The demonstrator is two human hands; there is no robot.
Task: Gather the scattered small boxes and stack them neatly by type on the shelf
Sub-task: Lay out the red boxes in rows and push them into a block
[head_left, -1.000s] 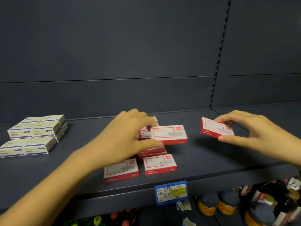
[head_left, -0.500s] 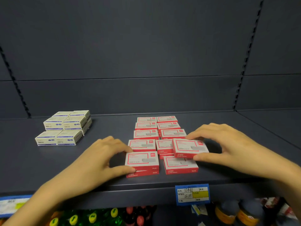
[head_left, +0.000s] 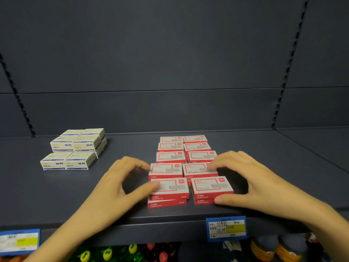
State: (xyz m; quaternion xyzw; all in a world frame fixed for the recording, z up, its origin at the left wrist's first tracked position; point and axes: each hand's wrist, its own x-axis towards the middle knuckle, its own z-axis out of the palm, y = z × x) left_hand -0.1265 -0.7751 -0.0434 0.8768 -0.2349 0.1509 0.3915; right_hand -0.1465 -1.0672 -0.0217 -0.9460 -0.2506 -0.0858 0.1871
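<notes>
- Centrally, red-and-white small cardboard boxes (head_left: pixel 188 167) sit in two neat columns on the dark grey metal shelf (head_left: pixel 283 167), front ones stacked two high.
- left hand (head_left: pixel 120 184): spread fingers cupping the left side of the front-left stack, thumb on its top box; holding nothing.
- right hand (head_left: pixel 251 180): thumb on the front-right stack's lower front edge, fingers on the box behind; not lifting.
- Cream-and-blue small boxes (head_left: pixel 75 148) stacked at frame left, well apart.
- Blue-and-yellow price tag (head_left: pixel 226 228) on shelf edge, lower right.
</notes>
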